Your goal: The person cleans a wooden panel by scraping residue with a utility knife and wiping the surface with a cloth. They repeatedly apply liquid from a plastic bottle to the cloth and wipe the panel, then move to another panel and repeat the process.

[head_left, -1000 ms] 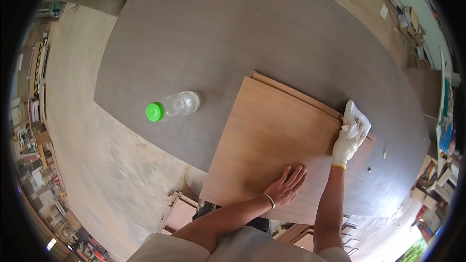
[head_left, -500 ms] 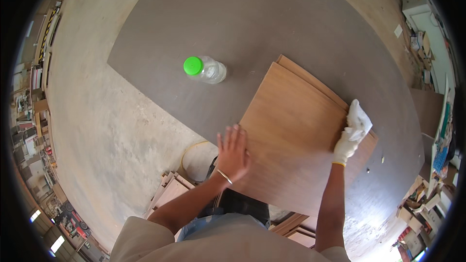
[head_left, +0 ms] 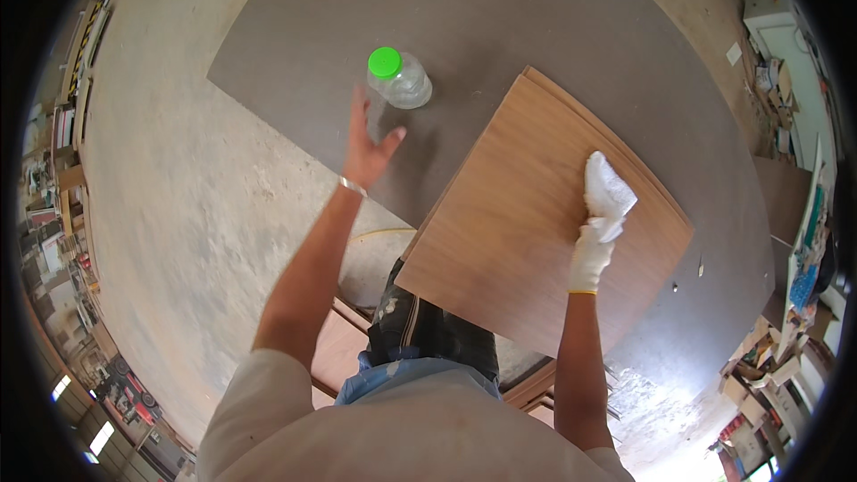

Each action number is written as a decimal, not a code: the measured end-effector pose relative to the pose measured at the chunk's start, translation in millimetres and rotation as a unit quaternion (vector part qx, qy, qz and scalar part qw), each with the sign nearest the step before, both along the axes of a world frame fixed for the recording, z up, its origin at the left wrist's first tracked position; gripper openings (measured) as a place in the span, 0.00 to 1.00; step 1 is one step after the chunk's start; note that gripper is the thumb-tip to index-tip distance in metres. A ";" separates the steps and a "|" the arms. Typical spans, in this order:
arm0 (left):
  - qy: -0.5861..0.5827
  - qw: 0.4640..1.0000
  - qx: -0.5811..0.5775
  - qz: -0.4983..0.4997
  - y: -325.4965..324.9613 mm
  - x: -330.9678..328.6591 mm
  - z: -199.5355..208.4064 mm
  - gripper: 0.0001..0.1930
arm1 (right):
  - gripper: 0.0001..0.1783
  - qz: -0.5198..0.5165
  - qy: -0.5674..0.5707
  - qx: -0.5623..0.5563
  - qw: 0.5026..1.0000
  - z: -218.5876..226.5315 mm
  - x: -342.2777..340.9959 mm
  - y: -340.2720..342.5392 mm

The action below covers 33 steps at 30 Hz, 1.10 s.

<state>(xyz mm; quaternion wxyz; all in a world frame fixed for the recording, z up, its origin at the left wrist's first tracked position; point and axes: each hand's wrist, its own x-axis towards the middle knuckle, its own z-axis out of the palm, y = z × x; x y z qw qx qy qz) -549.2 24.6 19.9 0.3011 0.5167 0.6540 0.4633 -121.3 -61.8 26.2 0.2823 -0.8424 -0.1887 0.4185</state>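
Observation:
A clear plastic jar (head_left: 409, 83) with a bright green lid stands on the grey-brown table. My bare left hand (head_left: 370, 147), a bangle at its wrist, is open beside the jar, thumb and fingers apart; it does not appear to hold anything. On the near part of the table lies a small stack of flat brown wood panels (head_left: 500, 214). My right hand (head_left: 596, 236) wears a white knitted glove and grips a white cloth (head_left: 609, 186) over the top panel. The glove and cloth hide how the fingers close.
The large dark tabletop (head_left: 464, 0) reaches away from me. More wood pieces (head_left: 342, 348) sit low near my legs, beside a yellow cable (head_left: 384, 233). Concrete floor (head_left: 178, 170) spreads to the left. Boards and scraps (head_left: 777, 375) crowd the right edge.
My left hand has left the panels' edge and moved forward to the jar, opening. My right hand and cloth have shifted left across the top panel. The panels now lie more evenly stacked.

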 end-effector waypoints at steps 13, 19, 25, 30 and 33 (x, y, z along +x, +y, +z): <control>0.529 0.736 0.068 -0.418 75.8 112.1 112.3 0.18 | 0.43 -0.168 0.552 0.342 0.741 57.5 -55.3 18.2; 0.604 0.669 0.093 -0.423 75.8 122.2 172.3 0.08 | 0.58 -0.171 0.605 0.298 0.719 58.4 -81.8 8.7; 0.599 0.656 0.110 -0.447 60.0 86.5 188.8 0.06 | 0.58 -0.145 0.653 0.303 0.678 56.8 -107.1 14.5; 0.502 0.770 0.103 -0.380 47.3 38.9 143.1 0.19 | 0.54 -0.134 0.682 0.288 0.659 73.0 -138.0 16.1; 0.461 0.843 0.123 -0.249 45.7 23.6 100.6 0.26 | 0.50 -0.177 0.686 0.269 0.652 80.2 -134.0 18.0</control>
